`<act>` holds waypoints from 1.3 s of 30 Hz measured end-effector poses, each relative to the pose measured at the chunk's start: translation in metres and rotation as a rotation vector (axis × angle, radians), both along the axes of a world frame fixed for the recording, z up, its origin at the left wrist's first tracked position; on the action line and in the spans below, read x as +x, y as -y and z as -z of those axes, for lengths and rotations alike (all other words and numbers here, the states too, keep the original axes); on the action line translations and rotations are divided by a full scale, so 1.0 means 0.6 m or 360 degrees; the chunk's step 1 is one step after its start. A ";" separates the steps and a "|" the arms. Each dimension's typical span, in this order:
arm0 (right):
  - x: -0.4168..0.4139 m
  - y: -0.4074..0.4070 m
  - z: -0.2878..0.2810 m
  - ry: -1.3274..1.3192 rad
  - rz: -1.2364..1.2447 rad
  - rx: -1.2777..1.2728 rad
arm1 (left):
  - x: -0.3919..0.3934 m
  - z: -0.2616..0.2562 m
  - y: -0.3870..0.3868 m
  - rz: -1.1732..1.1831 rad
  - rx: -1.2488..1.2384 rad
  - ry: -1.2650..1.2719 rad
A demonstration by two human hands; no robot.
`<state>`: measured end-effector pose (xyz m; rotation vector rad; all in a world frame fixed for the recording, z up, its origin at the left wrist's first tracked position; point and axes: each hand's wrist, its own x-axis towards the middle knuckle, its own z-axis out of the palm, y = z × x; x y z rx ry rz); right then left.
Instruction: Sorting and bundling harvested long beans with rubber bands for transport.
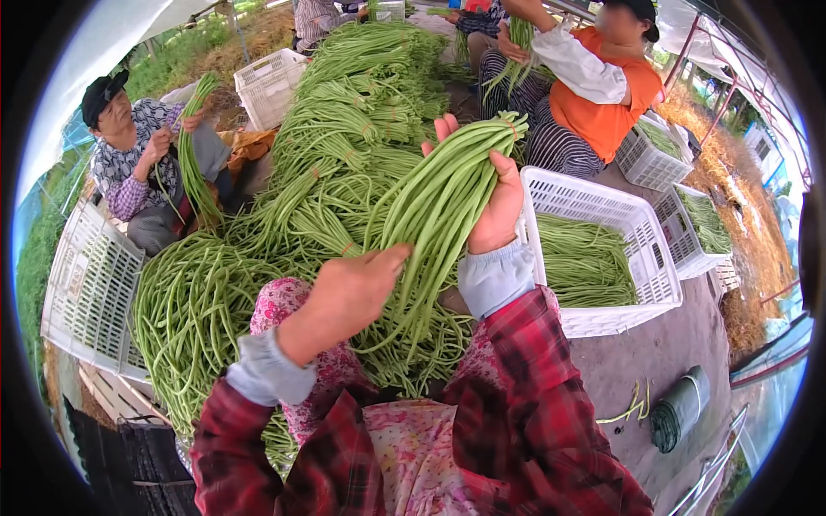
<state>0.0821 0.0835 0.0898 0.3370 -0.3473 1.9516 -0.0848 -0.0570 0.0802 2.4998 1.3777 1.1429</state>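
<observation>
A bundle of long green yard-long beans [445, 187] lies in my right hand [500, 200], the thumb across it near an orange band at its upper end. The bean tails hang down towards my lap. Fingertips of my left hand [352, 293] meet at the left side of the bundle, apparently on one or more beans; the fingers hide exactly what they pinch. Behind the bundle spreads a large heap of beans [361, 129], many tied in banded bunches. Loose beans [193, 309] are piled to the left of my knee, and more lie between my legs.
A white plastic crate [619, 319] holding beans stands at right, with smaller crates [652, 161] beyond. Another crate [97, 290] leans at left. People sit around the heap, one at left holding beans [187, 155]. A dark green roll [679, 409] lies on the ground, lower right.
</observation>
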 end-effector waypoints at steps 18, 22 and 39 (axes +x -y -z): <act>-0.004 -0.001 0.020 0.0012 0.0052 -0.0063 | 0.051 0.048 -0.075 -0.0746 0.0410 -0.0240; -0.004 -0.002 0.026 0.0027 0.0024 -0.0062 | 0.052 0.046 -0.082 -0.0608 0.0022 0.0129; 0.006 -0.074 0.056 0.0295 0.0298 -0.0505 | -0.035 0.044 -0.034 -0.0157 -0.0096 -0.0471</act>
